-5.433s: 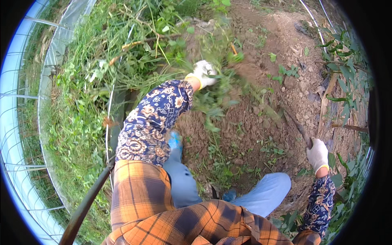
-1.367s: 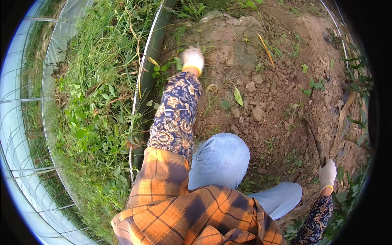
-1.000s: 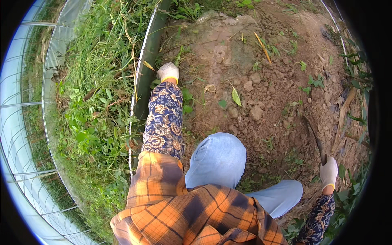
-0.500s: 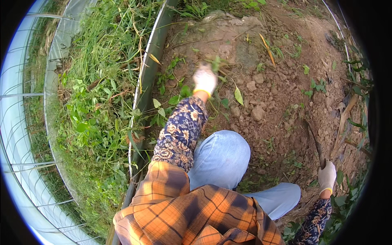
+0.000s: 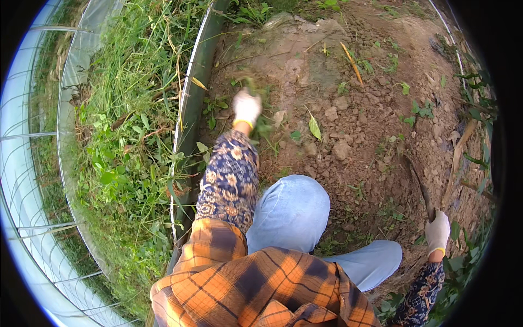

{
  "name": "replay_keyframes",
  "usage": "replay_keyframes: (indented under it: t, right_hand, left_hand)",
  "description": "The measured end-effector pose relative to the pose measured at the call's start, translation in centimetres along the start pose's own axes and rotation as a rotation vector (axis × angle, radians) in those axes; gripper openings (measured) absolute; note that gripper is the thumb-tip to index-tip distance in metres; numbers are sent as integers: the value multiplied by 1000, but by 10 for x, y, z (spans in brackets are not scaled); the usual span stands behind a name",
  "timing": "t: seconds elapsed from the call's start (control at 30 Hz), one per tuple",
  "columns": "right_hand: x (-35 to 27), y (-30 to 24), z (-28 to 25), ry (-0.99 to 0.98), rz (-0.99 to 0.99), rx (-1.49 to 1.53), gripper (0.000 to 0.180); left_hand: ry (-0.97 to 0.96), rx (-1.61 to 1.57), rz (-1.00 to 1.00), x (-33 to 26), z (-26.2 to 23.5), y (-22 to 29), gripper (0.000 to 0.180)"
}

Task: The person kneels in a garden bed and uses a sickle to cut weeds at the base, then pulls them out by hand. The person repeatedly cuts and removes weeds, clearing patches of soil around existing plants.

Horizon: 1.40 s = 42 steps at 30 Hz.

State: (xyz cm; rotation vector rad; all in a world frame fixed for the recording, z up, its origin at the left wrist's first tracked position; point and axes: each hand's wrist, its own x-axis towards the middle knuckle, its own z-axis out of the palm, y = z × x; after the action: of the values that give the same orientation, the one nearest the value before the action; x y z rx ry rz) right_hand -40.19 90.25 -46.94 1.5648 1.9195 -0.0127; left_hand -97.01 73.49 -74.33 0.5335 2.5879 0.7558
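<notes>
My left hand (image 5: 247,106), in a white glove, reaches out over bare brown soil (image 5: 348,109) just right of a curved metal edging strip (image 5: 192,109). Its fingers are closed on a blurred tuft of green weeds (image 5: 262,124). Low at the right, my gloved right hand (image 5: 437,231) grips the dark handle of a tool (image 5: 418,185) that slants up and left over the soil; the tool's working end is hard to make out. My knee in light blue jeans (image 5: 294,210) sits between the two arms.
A strip of tall grass and weeds (image 5: 125,141) runs left of the edging, with clear plastic sheeting on metal hoops (image 5: 32,180) beyond. Clods (image 5: 341,150), a loose green leaf (image 5: 315,128) and a dry stalk (image 5: 352,61) lie on the soil. Leafy stems (image 5: 468,158) line the right side.
Over the last second my left hand swung from the metal edging right onto the soil, then slightly back left, now with green weeds blurred around it. The right hand stayed on the tool handle.
</notes>
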Motion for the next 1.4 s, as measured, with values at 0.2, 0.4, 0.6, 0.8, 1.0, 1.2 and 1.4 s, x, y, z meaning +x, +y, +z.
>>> replay_keyframes:
  t: [0.2, 0.4, 0.6, 0.8, 1.0, 1.2, 1.4]
  right_hand:
    - [1, 4, 2, -6, -25, 15, 24]
    - [0, 16, 10, -15, 4, -23, 23]
    - [3, 21, 15, -9, -34, -25, 25]
    - [3, 18, 18, 44, -67, 34, 25]
    - [-1, 24, 14, 12, -36, 12, 21]
    - [2, 35, 23, 51, -91, 14, 23]
    - [16, 45, 29, 86, -162, 29, 25]
  left_hand:
    - [-470, 523, 482, -127, 33, 44, 34]
    - [-340, 848, -21, -96, -21, 4, 34]
    - [-387, 705, -230, -86, -29, -25, 34]
    - [-311, 295, 96, -127, -3, -17, 44]
    - [-192, 975, -111, -112, -47, -3, 54]
    - [-234, 617, -503, -96, -54, -57, 53]
    - [-1, 377, -171, -96, -45, -51, 36]
